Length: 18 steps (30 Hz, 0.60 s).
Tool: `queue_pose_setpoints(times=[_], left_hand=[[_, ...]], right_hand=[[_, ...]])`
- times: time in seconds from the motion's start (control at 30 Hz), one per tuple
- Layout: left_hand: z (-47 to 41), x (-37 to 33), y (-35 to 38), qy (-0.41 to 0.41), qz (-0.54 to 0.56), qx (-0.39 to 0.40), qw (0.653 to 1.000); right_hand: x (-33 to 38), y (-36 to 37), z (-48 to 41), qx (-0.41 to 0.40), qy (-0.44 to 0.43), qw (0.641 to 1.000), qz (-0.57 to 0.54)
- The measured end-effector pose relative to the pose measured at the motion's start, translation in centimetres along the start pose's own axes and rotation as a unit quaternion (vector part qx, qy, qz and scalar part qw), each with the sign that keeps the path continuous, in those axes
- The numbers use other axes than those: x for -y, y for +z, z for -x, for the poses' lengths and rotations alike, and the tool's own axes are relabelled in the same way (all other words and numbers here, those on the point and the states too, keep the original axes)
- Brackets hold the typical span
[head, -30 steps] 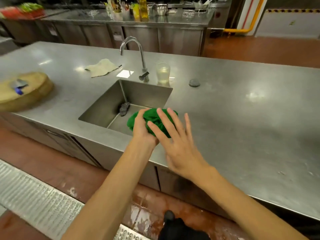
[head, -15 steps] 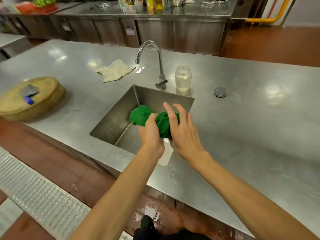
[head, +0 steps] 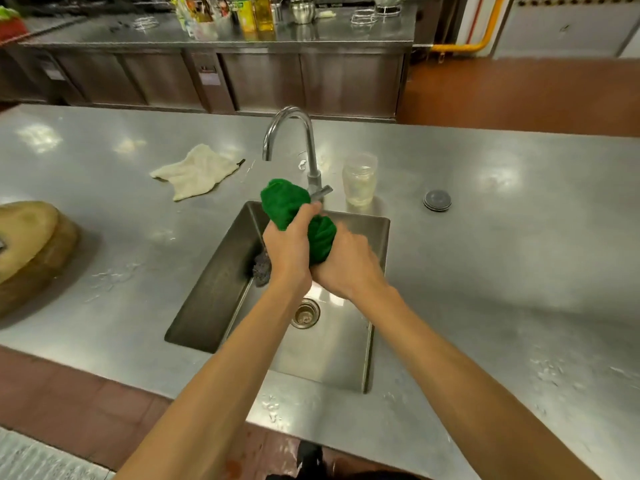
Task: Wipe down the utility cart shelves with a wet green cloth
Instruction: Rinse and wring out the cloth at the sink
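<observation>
The green cloth (head: pixel 284 202) is bunched into a twisted roll above the steel sink (head: pixel 214 289). My left hand (head: pixel 289 247) grips its upper part, with a green bulge sticking out above the fist. My right hand (head: pixel 346 265) grips the lower part, fingers wrapped round it. Both hands are held close together over the basin, just in front of the curved tap (head: pixel 294 133). No utility cart is in view.
A glass jar (head: pixel 359 178) stands right of the tap, a round drain plug (head: pixel 437 200) further right. A beige rag (head: pixel 197 171) lies left of the tap. A wooden chopping block (head: pixel 31 244) sits at the left edge. A dark scrubber (head: pixel 261 268) lies in the sink.
My right hand went from flat against the cloth to wrapped round it. Both hands moved forward with the cloth to over the middle of the sink, and the view shifted closer.
</observation>
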<state>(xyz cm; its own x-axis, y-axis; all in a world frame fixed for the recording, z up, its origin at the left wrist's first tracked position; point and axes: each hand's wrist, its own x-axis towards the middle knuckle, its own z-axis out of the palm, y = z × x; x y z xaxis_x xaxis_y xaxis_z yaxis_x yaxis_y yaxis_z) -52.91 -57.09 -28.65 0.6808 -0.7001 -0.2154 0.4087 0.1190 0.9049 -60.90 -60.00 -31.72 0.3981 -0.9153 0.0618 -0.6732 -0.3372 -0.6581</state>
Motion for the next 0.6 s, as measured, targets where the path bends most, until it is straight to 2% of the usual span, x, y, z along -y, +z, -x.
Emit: queue_pose_setpoints(times=[0.07,0.2,0.33,0.47,0.6], left_hand=[[-2.0,-0.6,-0.3,-0.037,0.008,0.003,0.999],[-5.5,-1.3,-1.1,-0.095,0.043,-0.04,0.994],[-8.1,-1.6,-1.9,-0.117,0.029,-0.01,0.993],[-10.1,-0.9,-2.8,-0.151,0.026,0.02,0.988],[-11.5,-0.1,-3.4,-0.183,0.014,-0.035,0.982]], right_hand=[[0.5,1.0,-1.4,0.009,0.002,1.0,0.025],[1.5,2.7,-2.7,0.005,0.006,0.998,0.069],[2.6,3.9,-3.4,0.004,0.029,0.998,0.046],[3.1,4.6,-4.1,0.056,0.061,0.997,0.002],[3.2,5.5,-4.4,0.089,0.081,0.992,-0.027]])
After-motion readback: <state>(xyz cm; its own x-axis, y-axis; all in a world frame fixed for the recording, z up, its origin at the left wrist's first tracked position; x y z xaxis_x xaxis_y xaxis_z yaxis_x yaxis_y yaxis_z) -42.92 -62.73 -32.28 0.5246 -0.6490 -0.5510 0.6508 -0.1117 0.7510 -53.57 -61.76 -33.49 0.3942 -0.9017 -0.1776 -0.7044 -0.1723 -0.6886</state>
